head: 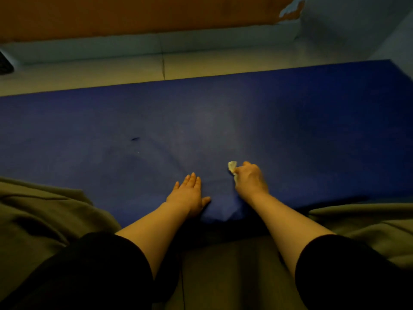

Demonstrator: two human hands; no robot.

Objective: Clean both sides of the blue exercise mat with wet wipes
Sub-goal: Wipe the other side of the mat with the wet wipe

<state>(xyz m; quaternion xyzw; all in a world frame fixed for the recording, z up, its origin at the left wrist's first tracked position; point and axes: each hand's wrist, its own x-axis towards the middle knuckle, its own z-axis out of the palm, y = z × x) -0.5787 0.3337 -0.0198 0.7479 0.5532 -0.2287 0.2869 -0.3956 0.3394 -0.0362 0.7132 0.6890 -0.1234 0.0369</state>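
The right hand (250,179) is gripping a wadded wet wipe (232,167) and, it seems, scrubbing the blue mat (290,121) near its front edge (left hand (190,193) lying flat, fingers straight, just beside), so the next stroke is calling for untouched mat farther in.

A single head-worn wide-angle view looks forward and steeply down from just above the person's arms, close over the blue exercise mat (290,121), reaching the tiled floor (111,70) and wall base beyond

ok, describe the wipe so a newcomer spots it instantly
Start at the blue exercise mat spanning the floor. Near its front edge, the right hand grips a crumpled wet wipe. It is the only pale scrap on the mat; the left hand lies flat, holding nothing.
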